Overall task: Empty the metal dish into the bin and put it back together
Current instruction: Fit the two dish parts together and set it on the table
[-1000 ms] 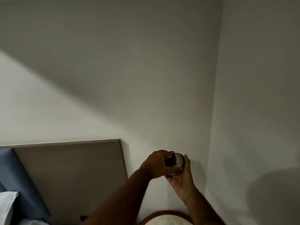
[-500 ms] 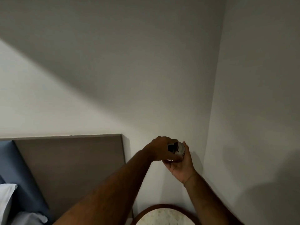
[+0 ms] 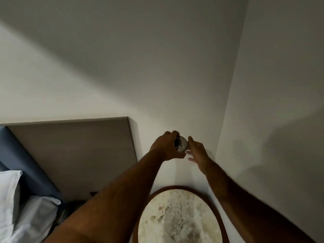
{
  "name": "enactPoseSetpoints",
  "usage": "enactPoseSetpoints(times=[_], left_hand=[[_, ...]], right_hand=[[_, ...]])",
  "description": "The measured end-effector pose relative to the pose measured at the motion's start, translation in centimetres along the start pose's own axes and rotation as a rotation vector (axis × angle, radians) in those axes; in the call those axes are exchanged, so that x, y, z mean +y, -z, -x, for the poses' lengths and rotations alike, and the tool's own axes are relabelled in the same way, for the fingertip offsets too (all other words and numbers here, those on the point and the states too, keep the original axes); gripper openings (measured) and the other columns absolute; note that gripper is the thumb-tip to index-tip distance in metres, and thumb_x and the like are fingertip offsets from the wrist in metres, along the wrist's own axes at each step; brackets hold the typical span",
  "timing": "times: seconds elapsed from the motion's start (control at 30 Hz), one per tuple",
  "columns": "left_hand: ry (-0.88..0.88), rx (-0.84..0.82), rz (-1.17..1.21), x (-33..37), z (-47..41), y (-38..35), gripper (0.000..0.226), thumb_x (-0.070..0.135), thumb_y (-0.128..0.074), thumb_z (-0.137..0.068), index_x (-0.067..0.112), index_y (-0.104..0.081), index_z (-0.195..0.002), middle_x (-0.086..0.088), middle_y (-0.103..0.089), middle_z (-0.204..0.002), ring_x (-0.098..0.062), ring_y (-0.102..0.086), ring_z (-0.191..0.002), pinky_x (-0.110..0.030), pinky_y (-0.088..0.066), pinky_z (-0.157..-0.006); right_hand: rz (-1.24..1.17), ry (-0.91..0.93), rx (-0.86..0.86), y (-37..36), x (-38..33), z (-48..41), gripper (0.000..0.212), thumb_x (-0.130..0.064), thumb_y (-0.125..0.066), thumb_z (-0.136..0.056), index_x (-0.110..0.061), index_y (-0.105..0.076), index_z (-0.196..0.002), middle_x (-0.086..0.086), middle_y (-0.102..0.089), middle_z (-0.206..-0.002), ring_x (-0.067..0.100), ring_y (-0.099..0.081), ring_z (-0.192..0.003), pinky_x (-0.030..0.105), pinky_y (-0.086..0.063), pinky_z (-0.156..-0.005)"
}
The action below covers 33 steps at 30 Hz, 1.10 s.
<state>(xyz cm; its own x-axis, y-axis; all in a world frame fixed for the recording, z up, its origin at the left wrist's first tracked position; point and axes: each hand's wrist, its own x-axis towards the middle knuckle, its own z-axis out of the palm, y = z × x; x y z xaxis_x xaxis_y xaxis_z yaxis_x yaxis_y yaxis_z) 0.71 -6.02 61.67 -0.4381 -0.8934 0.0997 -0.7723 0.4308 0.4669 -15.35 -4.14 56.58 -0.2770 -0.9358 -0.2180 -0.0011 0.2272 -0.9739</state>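
Note:
A small round metal dish (image 3: pixel 182 144) with a dark piece on its left side is held up in front of the wall corner. My left hand (image 3: pixel 165 146) grips it from the left, fingers curled over the dark part. My right hand (image 3: pixel 196 149) is right beside the dish, fingers spread and loose, its index fingertip at the dish's rim; whether it still touches is hard to tell. The dish's inside is hidden. No bin is in view.
A round marble-topped table with a dark wooden rim (image 3: pixel 177 188) stands below my hands in the corner. A grey headboard (image 3: pixel 73 155), blue padding and white pillows (image 3: pixel 19 207) lie to the left. White walls meet at the corner (image 3: pixel 226 120).
My right hand has opened and drawn away from under the dish, which it cupped before. The view has tilted down, showing more of the table.

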Motion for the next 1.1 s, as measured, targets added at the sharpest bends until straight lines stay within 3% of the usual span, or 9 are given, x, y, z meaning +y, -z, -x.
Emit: enactPoseSetpoints(times=[0.07,0.17,0.3,0.43,0.63,0.77,0.9,1.03,1.1], left_hand=[[0.073,0.012,0.035,-1.8,0.9,-2.7,0.091,0.048,-0.093,-0.07,0.024,-0.049,-0.147,-0.007,-0.059,-0.139,-0.029,-0.066,-0.117,-0.039,-0.057,-0.094],[0.171,-0.027,0.078,-5.2,2.0,-9.8,0.093,0.049,-0.093,-0.07,0.025,-0.047,-0.148,-0.007,-0.057,-0.141,-0.032,-0.067,-0.117,-0.044,-0.059,-0.098],[0.272,-0.087,0.081,-10.2,4.3,-21.0,0.096,0.051,-0.09,-0.07,0.024,-0.042,-0.149,-0.006,-0.054,-0.142,-0.035,-0.064,-0.119,-0.042,-0.058,-0.088],[0.406,-0.116,0.01,-15.0,7.6,-32.9,0.101,0.056,-0.089,-0.071,0.018,-0.041,-0.152,-0.01,-0.055,-0.142,-0.038,-0.063,-0.118,-0.045,-0.056,-0.08],[0.449,-0.262,-0.03,-20.9,11.0,-46.5,0.095,0.063,-0.084,-0.072,0.019,-0.042,-0.145,-0.01,-0.054,-0.136,-0.038,-0.063,-0.112,-0.045,-0.056,-0.074],[0.417,-0.314,-0.085,-23.2,10.4,-52.4,0.098,0.066,-0.086,-0.07,0.017,-0.043,-0.143,-0.012,-0.056,-0.134,-0.038,-0.06,-0.115,-0.049,-0.057,-0.087],[0.38,-0.293,-0.166,-24.8,9.6,-55.6,0.099,0.069,-0.083,-0.069,0.016,-0.045,-0.144,-0.012,-0.059,-0.134,-0.037,-0.059,-0.12,-0.051,-0.051,-0.1],[0.373,-0.272,-0.227,-25.1,10.0,-57.6,0.103,0.072,-0.082,-0.069,0.016,-0.043,-0.147,-0.012,-0.058,-0.137,-0.036,-0.057,-0.123,-0.05,-0.048,-0.104],[0.377,-0.282,-0.241,-24.9,10.2,-57.4,0.114,0.08,-0.076,-0.071,0.018,-0.034,-0.157,-0.016,-0.053,-0.148,-0.04,-0.051,-0.136,-0.054,-0.042,-0.113]], right_hand=[[0.245,0.111,0.09,0.2,1.5,-0.1,0.046,-0.044,-0.044,-0.11,-0.012,-0.075,-0.12,0.012,-0.075,-0.127,0.033,-0.066,-0.122,0.042,-0.048,-0.108],[0.442,0.208,0.13,1.0,7.1,-1.6,0.038,-0.037,-0.053,-0.109,-0.011,-0.07,-0.13,0.011,-0.068,-0.142,0.031,-0.057,-0.139,0.039,-0.042,-0.116],[0.921,0.253,0.144,1.7,16.1,-3.8,0.049,-0.047,-0.048,-0.109,-0.025,-0.052,-0.152,0.006,-0.026,-0.176,0.028,-0.01,-0.166,0.056,-0.008,-0.132],[1.041,0.191,0.075,1.7,25.6,-4.6,0.062,-0.052,-0.046,-0.108,-0.031,-0.032,-0.164,0.002,-0.002,-0.181,0.027,0.008,-0.166,0.059,0.005,-0.132],[1.129,0.11,0.089,1.9,38.7,-4.6,0.063,-0.052,-0.046,-0.107,-0.028,-0.034,-0.164,0.004,-0.005,-0.181,0.027,0.002,-0.166,0.063,-0.004,-0.131],[1.1,0.116,0.109,2.0,45.1,-4.6,0.06,-0.05,-0.052,-0.106,-0.027,-0.041,-0.161,0.002,-0.012,-0.18,0.026,-0.002,-0.166,0.066,-0.004,-0.13],[1.048,0.143,0.17,2.4,48.7,-5.2,0.058,-0.047,-0.055,-0.105,-0.027,-0.045,-0.159,0.001,-0.02,-0.178,0.026,-0.009,-0.166,0.068,-0.005,-0.129],[1.036,0.165,0.184,3.0,50.2,-5.1,0.057,-0.047,-0.055,-0.105,-0.027,-0.045,-0.158,0.001,-0.023,-0.178,0.027,-0.011,-0.166,0.068,-0.004,-0.127],[1.045,0.176,0.169,3.0,49.6,-5.2,0.058,-0.047,-0.054,-0.106,-0.027,-0.044,-0.16,0.002,-0.021,-0.178,0.028,-0.01,-0.166,0.067,-0.003,-0.128]])
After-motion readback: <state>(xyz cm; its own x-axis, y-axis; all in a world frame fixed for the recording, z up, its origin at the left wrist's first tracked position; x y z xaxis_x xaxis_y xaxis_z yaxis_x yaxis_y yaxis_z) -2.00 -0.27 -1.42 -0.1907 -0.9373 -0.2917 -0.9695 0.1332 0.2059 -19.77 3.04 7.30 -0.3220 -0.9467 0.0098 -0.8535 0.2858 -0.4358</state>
